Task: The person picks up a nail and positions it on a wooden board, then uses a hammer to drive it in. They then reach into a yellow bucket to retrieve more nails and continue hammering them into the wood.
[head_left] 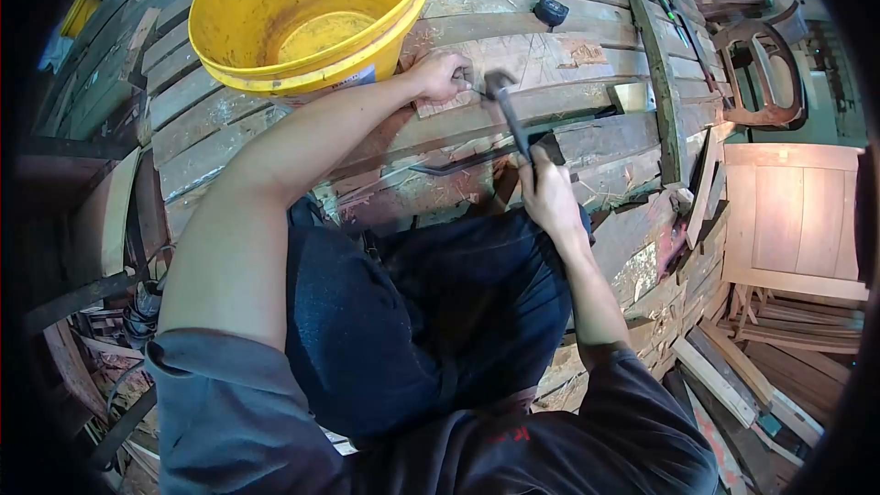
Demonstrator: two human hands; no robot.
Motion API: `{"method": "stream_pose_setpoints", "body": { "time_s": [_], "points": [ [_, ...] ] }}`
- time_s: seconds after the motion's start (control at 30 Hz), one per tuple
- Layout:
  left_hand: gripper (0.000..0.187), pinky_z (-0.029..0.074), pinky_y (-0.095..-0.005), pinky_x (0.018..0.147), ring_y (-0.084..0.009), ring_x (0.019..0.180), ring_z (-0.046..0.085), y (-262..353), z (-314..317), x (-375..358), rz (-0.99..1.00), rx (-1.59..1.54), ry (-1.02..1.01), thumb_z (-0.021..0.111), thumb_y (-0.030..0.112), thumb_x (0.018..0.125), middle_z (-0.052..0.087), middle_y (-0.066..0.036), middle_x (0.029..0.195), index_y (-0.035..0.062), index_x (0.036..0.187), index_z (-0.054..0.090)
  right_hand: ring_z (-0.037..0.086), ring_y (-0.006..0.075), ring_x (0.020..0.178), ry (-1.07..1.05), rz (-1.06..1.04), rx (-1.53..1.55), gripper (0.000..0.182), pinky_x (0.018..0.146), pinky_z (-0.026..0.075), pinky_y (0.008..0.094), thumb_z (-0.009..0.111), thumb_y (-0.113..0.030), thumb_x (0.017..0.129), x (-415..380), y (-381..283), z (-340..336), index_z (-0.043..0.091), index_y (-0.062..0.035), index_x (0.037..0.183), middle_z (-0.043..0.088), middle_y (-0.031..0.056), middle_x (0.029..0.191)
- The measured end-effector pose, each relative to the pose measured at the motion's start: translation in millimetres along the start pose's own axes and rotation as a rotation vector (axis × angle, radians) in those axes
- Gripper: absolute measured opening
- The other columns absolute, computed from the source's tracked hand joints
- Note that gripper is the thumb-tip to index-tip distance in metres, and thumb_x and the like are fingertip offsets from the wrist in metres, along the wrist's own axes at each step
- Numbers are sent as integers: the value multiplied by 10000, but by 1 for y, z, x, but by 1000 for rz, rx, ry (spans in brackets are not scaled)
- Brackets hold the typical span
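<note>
My right hand (551,192) grips a hammer (511,115) by its handle. The hammer's head, smeared by motion, is close to the fingertips of my left hand (443,76). Those fingers are pinched together over a thin wooden board (532,60) lying on the slatted floor. A small, dark, thin piece shows at the fingertips, too blurred to name. Just left of my left hand stands a big yellow bucket (302,60), its inside stained. A long dark bar (449,168) lies between the board and my legs.
A black tape-measure-like object (551,10) sits beyond the board. To the right, a wooden batten (658,92) crosses the slats, with a green-handled tool (665,5) past it. A wooden chair frame (761,73), a panelled wooden piece (793,211) and stacked offcuts (733,385) occupy the right side.
</note>
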State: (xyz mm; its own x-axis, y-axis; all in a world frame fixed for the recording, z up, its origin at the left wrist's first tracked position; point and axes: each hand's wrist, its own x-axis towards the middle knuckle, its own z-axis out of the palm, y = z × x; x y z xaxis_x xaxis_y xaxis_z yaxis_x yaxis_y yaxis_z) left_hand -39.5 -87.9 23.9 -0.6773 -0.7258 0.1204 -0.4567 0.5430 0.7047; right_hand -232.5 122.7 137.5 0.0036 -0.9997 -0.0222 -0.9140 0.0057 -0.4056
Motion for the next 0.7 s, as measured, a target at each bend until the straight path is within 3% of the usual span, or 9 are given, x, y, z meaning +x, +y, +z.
{"method": "stream_pose_setpoints", "body": {
  "time_s": [0.13,0.27,0.5,0.7],
  "points": [
    [177,491,-405,661,-265,749,636,-12,7,2,21,-46,24,745,215,813,639,-110,780,93,924,681,615,503,727,-41,67,109,242,610,463,507,547,-204,992,-5,-8,-12,596,31,1030,585,299,691],
    [174,480,-402,647,-254,732,618,-11,7,4,-31,-100,-23,751,215,809,624,-94,758,87,901,676,629,498,743,-32,202,227,220,622,485,526,528,-189,1003,-2,-40,-37,569,27,1019,606,305,690],
    [179,490,-400,660,-256,734,622,-13,5,3,24,-20,53,754,214,803,627,-92,764,91,913,686,644,492,757,-11,34,101,247,669,504,540,515,-192,993,1,-4,-7,594,36,1046,613,305,703],
    [177,510,-383,687,-239,789,660,-11,7,5,-57,-67,-24,756,213,795,677,-90,833,102,922,700,653,451,668,52,116,225,216,570,484,472,533,-177,1004,-3,-26,-27,577,30,1042,593,293,663]
  ]
}}
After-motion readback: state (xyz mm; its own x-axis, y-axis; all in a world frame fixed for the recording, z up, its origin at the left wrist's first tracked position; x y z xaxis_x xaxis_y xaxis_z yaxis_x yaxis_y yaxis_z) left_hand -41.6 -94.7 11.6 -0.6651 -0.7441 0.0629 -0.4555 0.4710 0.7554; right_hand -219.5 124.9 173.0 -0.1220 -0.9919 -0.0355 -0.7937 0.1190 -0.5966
